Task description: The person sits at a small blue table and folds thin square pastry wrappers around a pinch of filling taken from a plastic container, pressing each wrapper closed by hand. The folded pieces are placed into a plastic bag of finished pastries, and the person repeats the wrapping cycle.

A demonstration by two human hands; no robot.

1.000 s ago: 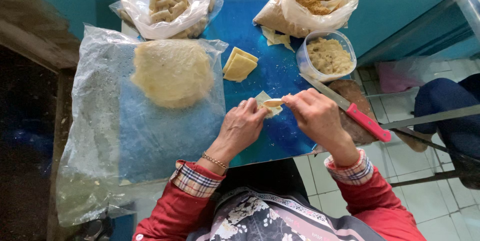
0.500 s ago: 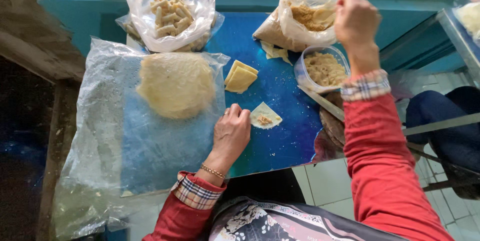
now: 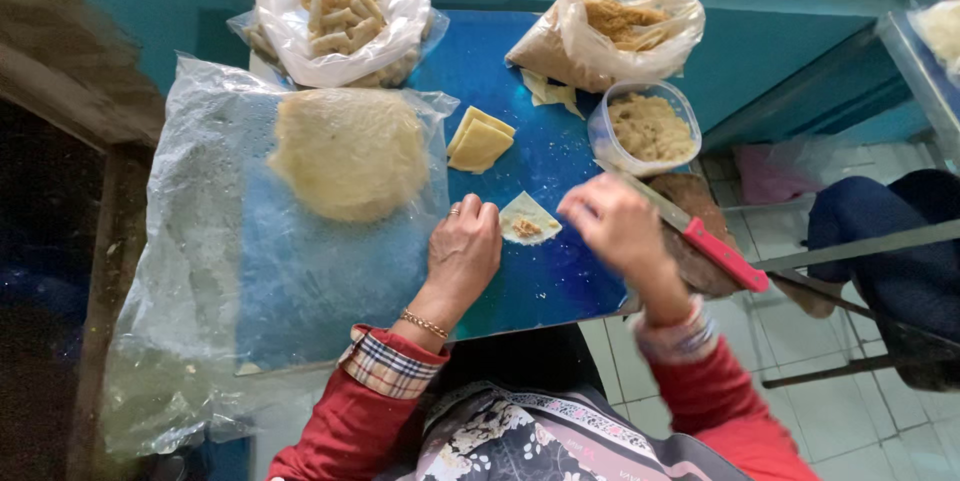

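- Board (image 3: 540, 281), blue, glossy and flat, fills the frame's middle; it gives a firm base, so I judge folding is best done flat on it, not in the air.
- Plastic sheet (image 3: 200, 271), clear and crinkled, covers the left half of the frame and looks dusted with flour.
- Dough round (image 3: 350, 151), pale yellow and matte, lies on the sheet at upper centre-left.
- Bag of rolls (image 3: 340, 11), thin clear plastic at top centre-left, holds finished finger-shaped pieces.
- Second bag (image 3: 625, 21), upper right, holds crumbly brownish filling.
- Tub (image 3: 650, 126), round clear plastic below that bag, is full of grainy tan filling.
- Knife (image 3: 700, 236), red handle and steel blade, lies aslant at right of centre, just beside the right hand.
- Left hand (image 3: 462, 251) rests palm down at centre, fingers together and flat, tips touching the wrapper's left edge; holding that edge down steadily should keep it from sliding.
- Right hand (image 3: 615, 226) hovers just right of the wrapper, blurred; I cannot tell how its fingers stand.
- Squares (image 3: 480, 141), a small stack of cut dough, sit above the left hand.
- Wrapper (image 3: 528, 219), thin pale dough at centre between the hands, carries a small dab of filling; keeping it centred should let the edges seal cleanly.
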